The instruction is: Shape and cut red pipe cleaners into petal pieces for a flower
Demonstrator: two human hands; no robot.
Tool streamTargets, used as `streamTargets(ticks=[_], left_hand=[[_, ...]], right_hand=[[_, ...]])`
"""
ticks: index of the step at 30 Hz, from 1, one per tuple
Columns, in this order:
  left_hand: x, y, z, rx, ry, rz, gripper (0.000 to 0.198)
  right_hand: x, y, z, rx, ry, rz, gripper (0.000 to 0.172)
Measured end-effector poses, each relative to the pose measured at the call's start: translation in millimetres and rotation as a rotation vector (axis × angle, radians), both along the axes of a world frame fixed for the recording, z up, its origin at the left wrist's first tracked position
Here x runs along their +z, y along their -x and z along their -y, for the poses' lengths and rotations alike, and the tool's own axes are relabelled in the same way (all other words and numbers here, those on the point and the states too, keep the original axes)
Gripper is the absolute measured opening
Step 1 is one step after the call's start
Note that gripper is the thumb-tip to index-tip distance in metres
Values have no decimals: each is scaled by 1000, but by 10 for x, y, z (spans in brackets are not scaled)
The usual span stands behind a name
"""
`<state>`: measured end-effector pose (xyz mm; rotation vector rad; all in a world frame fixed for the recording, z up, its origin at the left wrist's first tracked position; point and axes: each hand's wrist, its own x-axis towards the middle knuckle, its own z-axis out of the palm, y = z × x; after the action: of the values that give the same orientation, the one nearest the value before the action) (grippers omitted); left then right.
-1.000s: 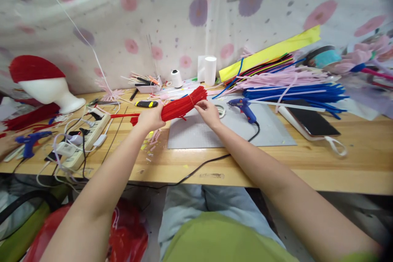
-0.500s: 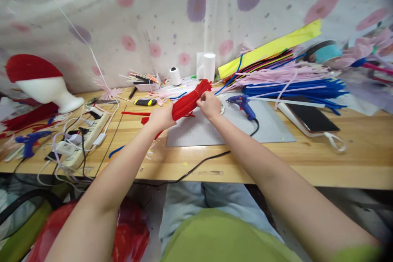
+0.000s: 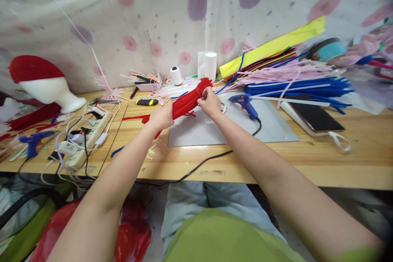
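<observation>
A thick bundle of red pipe cleaners is held at a slant above the table, its far end up and to the right. My left hand is wrapped round the lower part. At the upper end, by what looks like a tie, the fingers of my right hand pinch the bundle's side; their tips are partly hidden. Loose red stems stick out to the left below the bundle. Beneath both hands lies a grey board, and right of my right hand a blue glue gun rests on it.
Pink pipe cleaners and blue pipe cleaners are heaped at right, beside a phone. A black cord crosses the front. At left stand a power strip, a second glue gun and a white head form.
Little differs. The view has shifted slightly, so the table things sit a bit further right in it. Both hands keep their hold on the red bundle.
</observation>
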<state>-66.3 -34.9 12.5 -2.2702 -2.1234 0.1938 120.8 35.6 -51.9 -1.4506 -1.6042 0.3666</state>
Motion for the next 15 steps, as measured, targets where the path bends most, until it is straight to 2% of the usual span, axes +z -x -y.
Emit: streamTargets(ticks=[5, 8, 11, 15], left_hand=[[45, 108, -8, 27, 7, -38, 66], [106, 205, -24, -22, -12, -50, 62], [193, 307, -32, -78, -40, -85, 65], [311, 435, -22, -44, -27, -169, 65]], right_hand=[[1, -266, -106, -150, 11, 27, 13], [0, -388, -180, -201, 68, -42, 7], [9, -381, -231, -229, 75, -159, 7], [2, -267, -281, -250, 11, -282, 8]])
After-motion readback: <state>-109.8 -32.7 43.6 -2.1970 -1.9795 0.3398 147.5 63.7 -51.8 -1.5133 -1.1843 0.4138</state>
